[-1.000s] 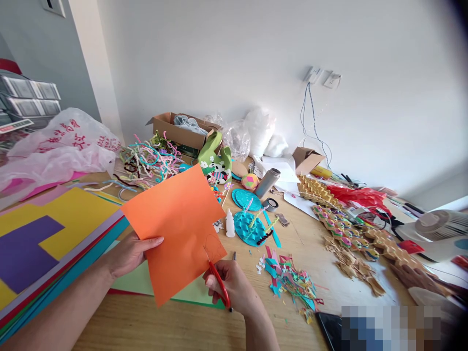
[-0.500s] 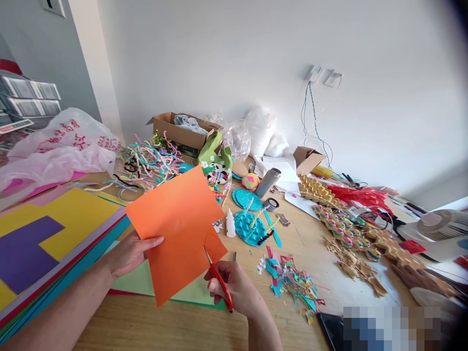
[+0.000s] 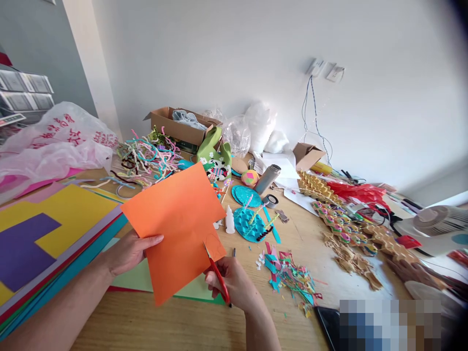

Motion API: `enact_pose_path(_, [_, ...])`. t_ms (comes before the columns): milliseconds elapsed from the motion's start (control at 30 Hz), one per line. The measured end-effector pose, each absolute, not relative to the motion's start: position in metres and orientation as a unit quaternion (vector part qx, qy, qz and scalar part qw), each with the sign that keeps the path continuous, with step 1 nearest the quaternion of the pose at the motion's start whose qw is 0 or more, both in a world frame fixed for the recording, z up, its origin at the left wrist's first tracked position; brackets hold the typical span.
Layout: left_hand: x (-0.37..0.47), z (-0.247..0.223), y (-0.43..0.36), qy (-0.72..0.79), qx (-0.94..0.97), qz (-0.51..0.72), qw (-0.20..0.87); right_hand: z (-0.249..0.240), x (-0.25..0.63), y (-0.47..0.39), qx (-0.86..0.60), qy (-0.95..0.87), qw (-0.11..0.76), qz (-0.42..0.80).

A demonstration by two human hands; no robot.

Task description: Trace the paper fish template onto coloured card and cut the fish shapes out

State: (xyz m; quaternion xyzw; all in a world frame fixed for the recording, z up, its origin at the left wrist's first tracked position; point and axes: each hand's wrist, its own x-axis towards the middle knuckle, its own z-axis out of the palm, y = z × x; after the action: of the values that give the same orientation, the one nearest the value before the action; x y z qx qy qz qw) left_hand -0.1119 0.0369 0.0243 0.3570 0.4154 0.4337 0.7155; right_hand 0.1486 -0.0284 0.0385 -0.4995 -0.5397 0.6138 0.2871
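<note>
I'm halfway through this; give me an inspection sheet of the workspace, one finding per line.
Surface: wooden table, bare wood showing at the near edge; no spill seen.
Job's things: orange sheet with a drawn outline near its right corner; red-handled scissors, tips beside the outline.
Clutter: paper scraps right of the right hand; colored sheets at left; white bottle beyond the orange sheet.
Grippers: left hand holds the orange sheet; right hand holds the scissors.
Cables: blue wires hang from the wall sockets, away from both hands.
Surroundings: white fan and another person's hand at far right.
</note>
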Motion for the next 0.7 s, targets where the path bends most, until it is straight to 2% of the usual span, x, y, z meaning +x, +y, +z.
enact_pose_path(700, [-0.1083,0.0253,0.0352,0.420,0.360,0.431,0.713,0.0406,0.1400,-0.0289,-0.574,-0.493,0.276,0.592])
